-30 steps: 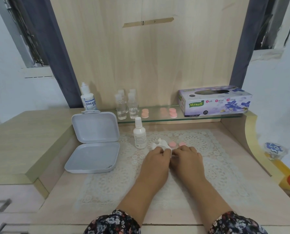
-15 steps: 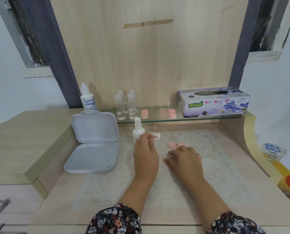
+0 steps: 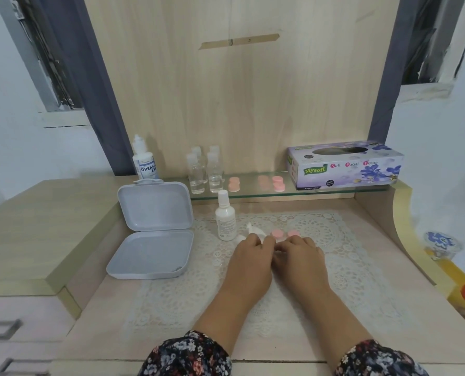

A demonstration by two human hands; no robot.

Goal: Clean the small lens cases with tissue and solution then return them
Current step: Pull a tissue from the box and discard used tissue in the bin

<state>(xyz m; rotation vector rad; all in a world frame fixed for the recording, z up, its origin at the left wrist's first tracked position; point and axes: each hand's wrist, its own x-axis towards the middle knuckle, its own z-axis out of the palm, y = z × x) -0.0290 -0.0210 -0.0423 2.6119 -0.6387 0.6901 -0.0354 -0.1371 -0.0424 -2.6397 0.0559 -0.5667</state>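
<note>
Both hands lie low on the lace mat [image 3: 342, 270], knuckles up and side by side, floral sleeves at the near edge. The left hand [image 3: 249, 263] has its fingers curled down onto a crumpled white tissue [image 3: 254, 230], which pokes out beyond the fingertips; whether it pinches the tissue or only presses it, I cannot tell. The right hand [image 3: 299, 260] curls its fingers too, and what they hold, if anything, is hidden beneath them. Two small pink lens cases [image 3: 277, 233] sit on the mat just beyond the fingertips.

A white spray bottle [image 3: 225, 219] stands just left of the tissue, and an open grey box [image 3: 155, 229] lies further left at the mat's edge. The mat to the right is bare.

Behind, a glass shelf [image 3: 334, 192] carries more pink cases [image 3: 278, 183], clear bottles [image 3: 205, 170], an eye-solution bottle [image 3: 144, 161] and a tissue box [image 3: 345, 165] against a pale wood panel.
</note>
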